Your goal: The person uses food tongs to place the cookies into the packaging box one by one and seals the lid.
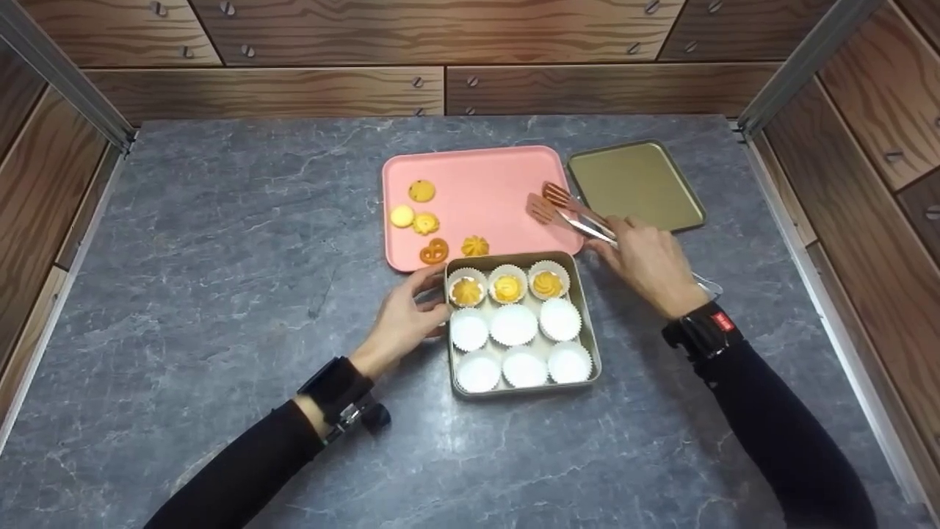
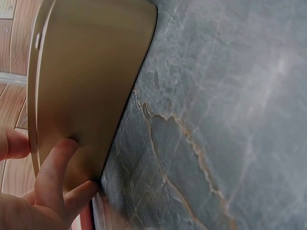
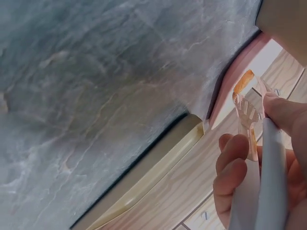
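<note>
Grey marble-look tabletop [image 1: 220, 242] enclosed by wood-grain panel walls [image 1: 294, 37].

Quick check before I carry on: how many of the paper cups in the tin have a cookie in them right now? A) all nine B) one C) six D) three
D: in the head view the tin has cookies only in its far row of three paper cups; the other six are bare white.
</note>
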Demonstrator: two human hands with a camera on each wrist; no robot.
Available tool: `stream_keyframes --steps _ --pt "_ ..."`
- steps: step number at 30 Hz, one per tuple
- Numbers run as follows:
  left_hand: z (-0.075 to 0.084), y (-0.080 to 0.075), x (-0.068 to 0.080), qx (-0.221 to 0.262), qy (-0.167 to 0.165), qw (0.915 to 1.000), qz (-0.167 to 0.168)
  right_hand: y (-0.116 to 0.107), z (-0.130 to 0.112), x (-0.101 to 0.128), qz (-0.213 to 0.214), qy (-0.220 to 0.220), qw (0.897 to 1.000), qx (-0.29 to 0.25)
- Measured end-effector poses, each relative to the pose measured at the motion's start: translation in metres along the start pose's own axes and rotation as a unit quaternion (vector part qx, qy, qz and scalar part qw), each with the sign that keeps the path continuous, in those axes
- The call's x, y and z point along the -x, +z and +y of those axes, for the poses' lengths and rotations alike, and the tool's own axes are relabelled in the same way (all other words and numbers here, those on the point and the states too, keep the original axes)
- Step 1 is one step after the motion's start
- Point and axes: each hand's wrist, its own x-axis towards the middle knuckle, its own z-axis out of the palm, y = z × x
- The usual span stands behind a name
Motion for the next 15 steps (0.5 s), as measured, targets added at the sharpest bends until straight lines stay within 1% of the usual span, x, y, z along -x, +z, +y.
stream_keyframes --steps 4,8,15 --pt "-0.001 0.0 0.0 -0.001 -0.001 1.0 0.001 -0.007 0.0 0.003 0.021 -0.01 1.0 -0.01" --pt "0.0 0.0 0.001 -0.001 -0.004 1.0 0.003 -0.019 -0.002 0.006 0.04 -0.026 0.999 -0.016" --pt "0.0 0.001 0.001 0.004 -0.002 1.0 0.003 -0.04 -0.011 0.018 0.052 -0.056 0.996 -0.036"
